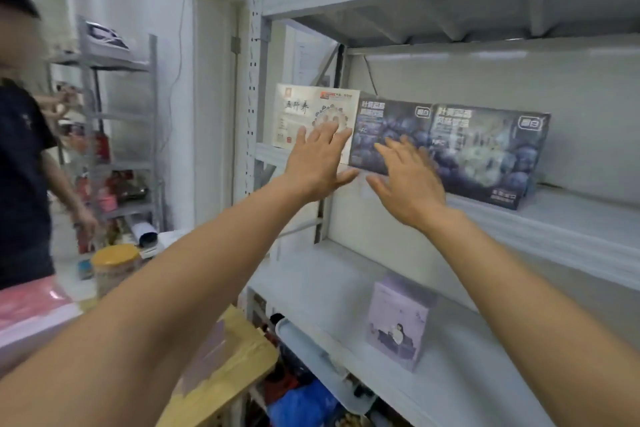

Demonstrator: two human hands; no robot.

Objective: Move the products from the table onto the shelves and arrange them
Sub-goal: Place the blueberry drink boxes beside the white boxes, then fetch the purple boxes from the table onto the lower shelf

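Head view: 3 boxes stand in a row on the middle shelf (571, 229): the white box (308, 107), at its 3 o'clock the left blue box (391, 121), then the right blue box (485, 152). The left hand (318, 163), fingers spread, is before the white box. The right hand (408, 180), spread too, is before the left blue box.

Bare at the left hand (317, 163) and right hand (408, 184); bare too behind each wrist, along both forearms.
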